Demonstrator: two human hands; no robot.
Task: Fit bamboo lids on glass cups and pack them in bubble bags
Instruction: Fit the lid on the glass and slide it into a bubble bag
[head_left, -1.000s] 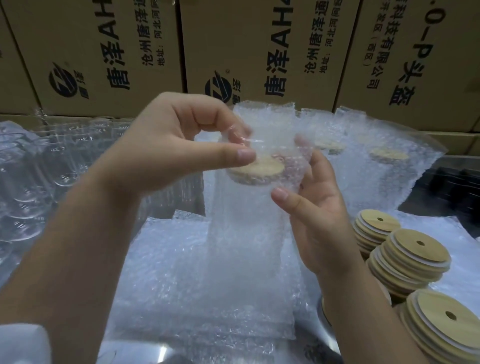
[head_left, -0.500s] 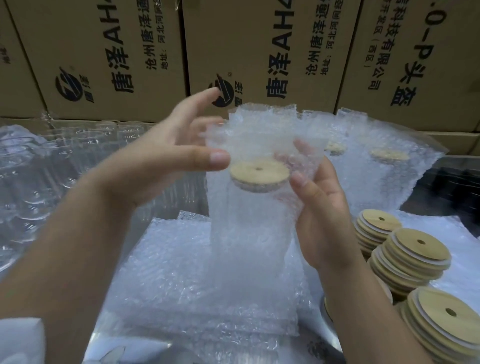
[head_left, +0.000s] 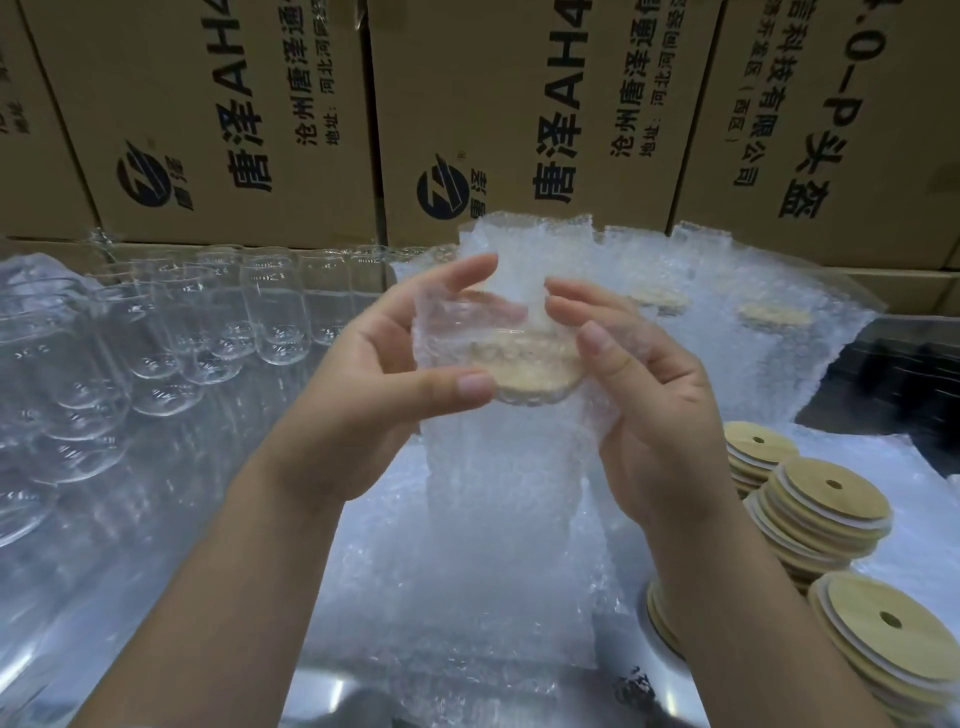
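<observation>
Head view: left of the bubble bag, rows of bare glass cups wait unlidded. The left hand and right hand both pinch the bag's mouth, holding it upright over the desk. A bamboo lid shows pale inside, the glass beneath blurred by wrap. Right of the bag, stacked lids and packed bags suggest the job is partway through.

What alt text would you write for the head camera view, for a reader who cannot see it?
A left hand and right hand grip an upright bubble bag near its open top, a bamboo lid showing through the wrap. Glass cups crowd the left, stacked bamboo lids the right, cardboard boxes behind.
</observation>
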